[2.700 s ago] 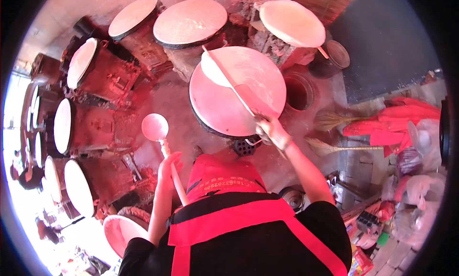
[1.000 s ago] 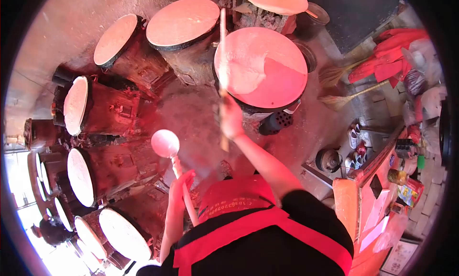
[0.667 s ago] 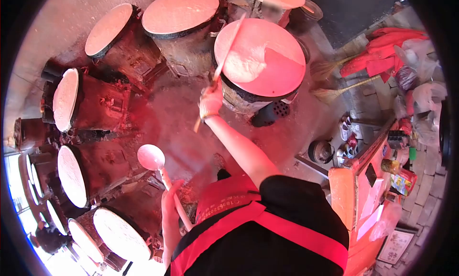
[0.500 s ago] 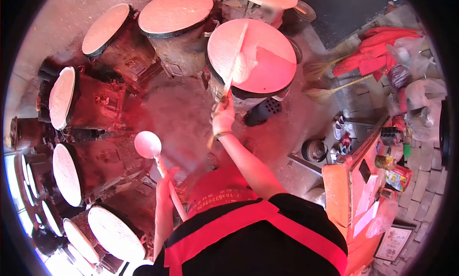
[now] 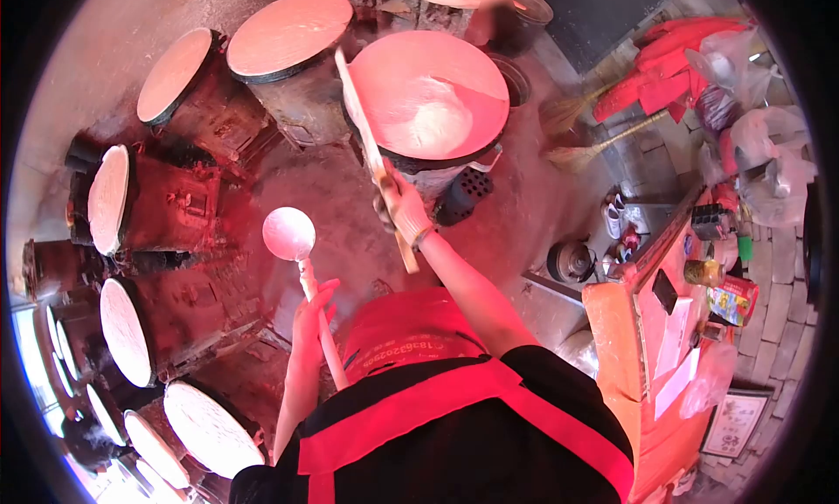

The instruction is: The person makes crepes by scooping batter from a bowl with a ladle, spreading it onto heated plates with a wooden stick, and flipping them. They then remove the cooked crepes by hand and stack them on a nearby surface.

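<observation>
My left hand (image 5: 310, 321) is wrapped round the handle of a ladle (image 5: 289, 234), whose round bowl is raised over the floor at left of centre. In my gloved right hand (image 5: 402, 209) is a long flat wooden spreader (image 5: 363, 120). Its blade crosses the left edge of the nearest round griddle (image 5: 428, 58). Pale batter (image 5: 441, 120) covers part of that griddle, with a thicker, glossy patch near its front. A dark perforated cylinder (image 5: 463, 198) stands below the griddle's rim.
More round griddles on drum stoves curve round the left, including one at the top (image 5: 290, 34) and one at lower left (image 5: 210, 427). Brooms (image 5: 603, 146) lie at right, near red cloth (image 5: 655, 67). An orange-covered table (image 5: 612, 347) holds packets and papers.
The spreader has swung left from across the griddle to its left edge, tilting the other way. The ladle appears slightly higher and further right. The view has shifted a little.
</observation>
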Action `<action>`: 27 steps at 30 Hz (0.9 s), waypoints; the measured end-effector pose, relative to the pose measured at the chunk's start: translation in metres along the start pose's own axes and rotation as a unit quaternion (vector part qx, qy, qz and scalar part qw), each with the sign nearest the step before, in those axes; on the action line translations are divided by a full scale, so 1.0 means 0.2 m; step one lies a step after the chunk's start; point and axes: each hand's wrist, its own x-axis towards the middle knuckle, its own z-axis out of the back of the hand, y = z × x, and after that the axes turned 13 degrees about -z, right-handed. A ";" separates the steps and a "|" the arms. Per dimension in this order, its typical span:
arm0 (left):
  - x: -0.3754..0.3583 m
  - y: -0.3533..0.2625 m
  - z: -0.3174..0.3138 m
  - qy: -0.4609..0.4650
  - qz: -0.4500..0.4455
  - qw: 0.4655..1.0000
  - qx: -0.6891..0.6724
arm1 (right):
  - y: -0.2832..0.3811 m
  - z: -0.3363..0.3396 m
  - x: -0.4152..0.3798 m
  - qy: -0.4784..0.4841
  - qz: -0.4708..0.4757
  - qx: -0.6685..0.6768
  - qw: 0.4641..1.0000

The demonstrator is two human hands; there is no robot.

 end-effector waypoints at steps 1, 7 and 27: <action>0.01 0.01 -0.02 0.006 -0.005 1.000 0.003 | -0.03 0.10 -0.03 0.002 -0.007 -0.006 1.000; 0.02 0.01 -0.21 0.005 -0.020 0.999 0.026 | 0.16 0.73 -0.16 -0.030 -0.037 0.018 0.999; -0.05 0.00 -0.91 -0.061 -0.031 0.997 -0.047 | 0.77 1.18 0.23 -0.040 0.135 -0.270 0.952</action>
